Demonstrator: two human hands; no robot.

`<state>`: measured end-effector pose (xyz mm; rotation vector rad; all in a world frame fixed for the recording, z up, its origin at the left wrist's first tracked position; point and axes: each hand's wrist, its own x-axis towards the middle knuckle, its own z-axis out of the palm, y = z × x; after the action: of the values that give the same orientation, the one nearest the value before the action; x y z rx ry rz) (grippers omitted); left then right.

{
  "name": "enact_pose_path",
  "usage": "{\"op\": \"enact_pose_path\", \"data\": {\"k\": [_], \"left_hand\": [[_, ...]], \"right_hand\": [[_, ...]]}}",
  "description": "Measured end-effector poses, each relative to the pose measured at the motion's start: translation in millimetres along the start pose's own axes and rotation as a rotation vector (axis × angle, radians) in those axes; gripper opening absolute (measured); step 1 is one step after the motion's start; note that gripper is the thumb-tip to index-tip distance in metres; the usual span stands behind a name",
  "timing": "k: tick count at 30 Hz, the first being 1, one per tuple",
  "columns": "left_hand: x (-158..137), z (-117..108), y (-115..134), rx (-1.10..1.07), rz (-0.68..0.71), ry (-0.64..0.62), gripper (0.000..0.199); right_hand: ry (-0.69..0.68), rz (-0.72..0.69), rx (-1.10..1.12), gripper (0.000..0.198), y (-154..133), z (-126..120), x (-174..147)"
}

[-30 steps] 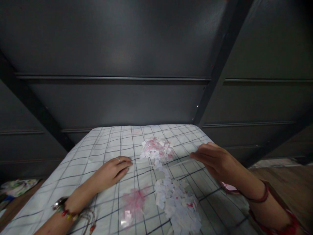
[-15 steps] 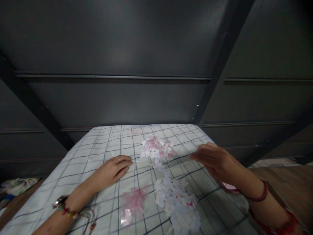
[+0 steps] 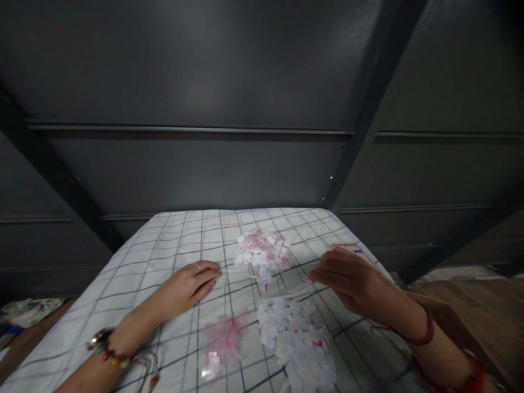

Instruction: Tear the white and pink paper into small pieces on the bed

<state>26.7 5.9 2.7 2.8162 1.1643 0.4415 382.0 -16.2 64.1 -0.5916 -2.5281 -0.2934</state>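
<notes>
My left hand [image 3: 192, 281] lies on the checked cloth, fingers stretched out and resting beside the far heap of paper scraps [image 3: 264, 250], white mixed with pink. To the right, my right hand [image 3: 347, 278] is pinched, with a faint see-through sheet [image 3: 297, 284] stretching from its fingertips toward the middle. A short tail of scraps [image 3: 266, 277] hangs off the far heap. Closer to me sits a second heap of white scraps [image 3: 297, 344] with a few red bits. A pink see-through wad [image 3: 225, 335] lies left of it, with a shiny clear piece [image 3: 212, 364] at its lower end.
The checked cloth [image 3: 176, 240] covers the surface in front of me, up to a dark panelled wall [image 3: 204, 169]. A flat card-like item [image 3: 354, 250] lies behind my right hand. Brown floor [image 3: 470, 300] shows right, patterned fabric [image 3: 33, 314] left.
My right hand has moved slightly left and toward me, uncovering the card-like item. The scrap trail between the two heaps has broken, leaving a gap. My left hand has stayed put.
</notes>
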Motion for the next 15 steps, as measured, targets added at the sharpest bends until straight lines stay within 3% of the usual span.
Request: {"op": "enact_pose_path", "data": {"k": [15], "left_hand": [[1.8, -2.5, 2.5, -0.013, 0.001, 0.042, 0.026]], "right_hand": [[0.035, -0.019, -0.115, 0.03, -2.8, -0.8, 2.7]]}}
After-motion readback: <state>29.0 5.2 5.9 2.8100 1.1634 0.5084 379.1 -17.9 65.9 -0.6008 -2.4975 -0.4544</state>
